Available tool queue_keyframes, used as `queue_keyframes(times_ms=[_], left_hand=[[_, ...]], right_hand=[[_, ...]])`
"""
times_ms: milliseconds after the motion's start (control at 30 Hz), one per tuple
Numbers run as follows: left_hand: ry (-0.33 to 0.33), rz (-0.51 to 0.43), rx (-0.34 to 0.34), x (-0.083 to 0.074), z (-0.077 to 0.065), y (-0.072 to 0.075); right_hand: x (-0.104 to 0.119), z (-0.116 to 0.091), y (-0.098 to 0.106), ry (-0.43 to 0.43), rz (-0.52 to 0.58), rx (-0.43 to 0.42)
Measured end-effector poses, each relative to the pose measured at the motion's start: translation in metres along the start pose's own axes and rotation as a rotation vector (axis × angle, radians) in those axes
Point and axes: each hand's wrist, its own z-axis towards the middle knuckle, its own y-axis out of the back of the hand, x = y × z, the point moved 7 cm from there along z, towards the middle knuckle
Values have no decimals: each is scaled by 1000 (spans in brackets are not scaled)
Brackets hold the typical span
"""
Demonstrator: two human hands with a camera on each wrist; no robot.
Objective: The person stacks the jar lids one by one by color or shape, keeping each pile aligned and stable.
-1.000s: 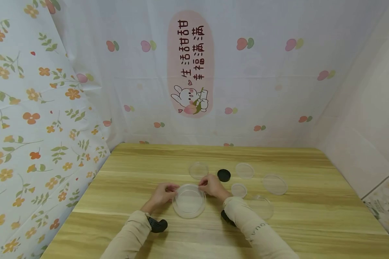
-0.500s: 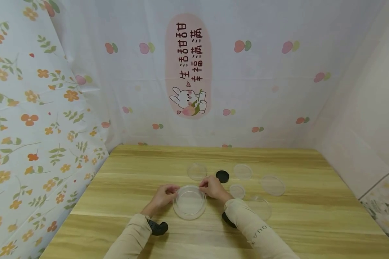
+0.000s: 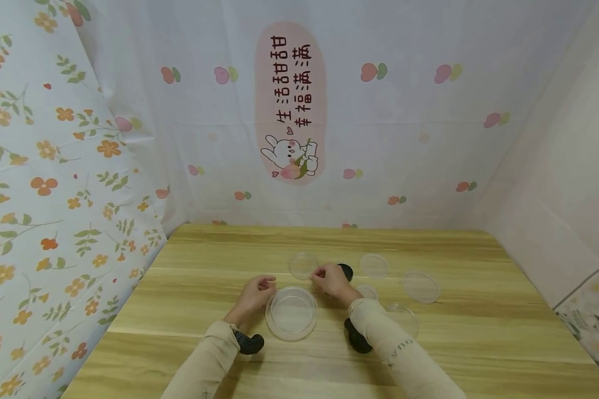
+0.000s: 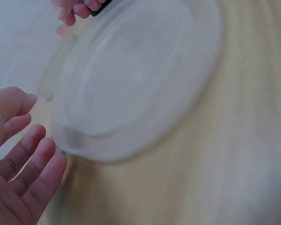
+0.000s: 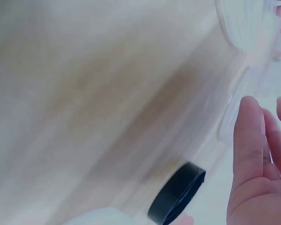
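Observation:
A large round clear plastic dish (image 3: 292,335), with an inner ring showing, lies on the wooden table between both hands. Beside its left rim is my left hand (image 3: 256,297), fingers spread and holding nothing. The left wrist view has those fingertips (image 4: 47,147) right at the rim of the dish (image 4: 131,65). My right hand (image 3: 332,281) is off the dish's far right edge, close to a smaller clear disc (image 3: 301,265). In the right wrist view, its fingers (image 5: 249,136) are fairly straight with nothing between them. A black round lid (image 3: 346,271) is partly hidden behind that hand.
To the right lie several clear discs: one at the back (image 3: 374,266), an oval-looking one (image 3: 421,287), and others partly covered by the right hand and sleeve (image 3: 394,343). A patterned cloth (image 3: 404,133) hangs behind the wooden table (image 3: 229,244).
Both hands have let go of the large dish's rim. The right hand has moved away toward the back right, over part of the black lid; the left fingers have spread.

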Motion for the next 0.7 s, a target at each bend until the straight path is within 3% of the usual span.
queue_keyframes(times_ms=[300,400,500,567,633,700], left_hand=[[-26,48,23,-20,24,-1],[-102,38,35,-21,34,-3],[-227,61,19,24,70,-18],[-261,93,9,60,97,-30],[-244,94,-2,105,129,-45],[-171,87,6,120,139,-50]], right_hand=[[-9,17,20,-91,-14,-114],[-14,21,24,-134,30,-152],[-17,24,25,-170,62,-172],[-19,26,24,-191,77,-166],[-21,28,21,-202,89,-149],[-24,32,17,-217,94,-120]])
